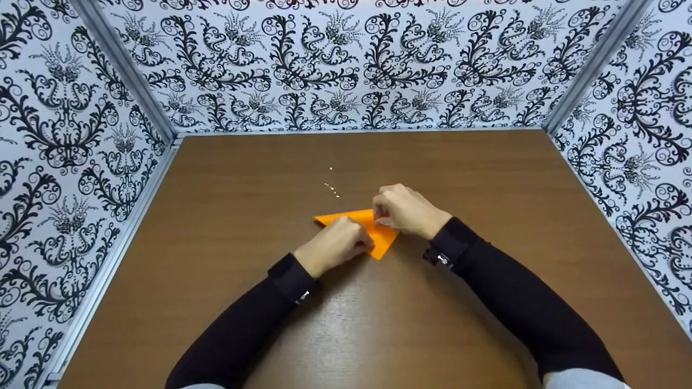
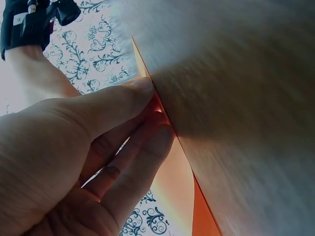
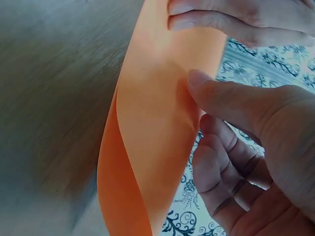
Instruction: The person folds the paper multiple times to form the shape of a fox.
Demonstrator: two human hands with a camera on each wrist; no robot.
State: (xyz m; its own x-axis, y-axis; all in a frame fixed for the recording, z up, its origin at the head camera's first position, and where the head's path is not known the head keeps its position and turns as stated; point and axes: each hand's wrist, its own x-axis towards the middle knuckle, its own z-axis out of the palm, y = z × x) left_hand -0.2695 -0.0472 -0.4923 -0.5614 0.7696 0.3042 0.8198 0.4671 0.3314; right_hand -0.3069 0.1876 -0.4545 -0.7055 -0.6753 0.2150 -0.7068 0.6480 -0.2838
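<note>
A: Biggest first, quick?
B: Patterned back wall (image 1: 335, 54), then the brown worktop (image 1: 243, 173).
A: Hands?
B: We've got the left hand (image 1: 338, 243) pinching the orange paper (image 1: 383, 237) by its near corner, thumb against fingers. Right hand (image 1: 408, 210), a bit farther off, pinches it too, thumb on the face.
A: Step?
B: Folding, we judge. To do it well, we'd line up the layers, anchor that edge with one hand, then press the crease outward with the other. Light grip, or we'd dent it.
A: Paper's look?
B: Bright, smooth, loosely doubled; in the right wrist view the layers part along a curve, one deeper orange. It's mid-worktop between the hands, sharp tip pointing left. Fully lifted or touching down, we can't tell.
A: Smallest?
B: White specks (image 1: 332, 189) beyond the paper; crumbs or glare, unclear.
</note>
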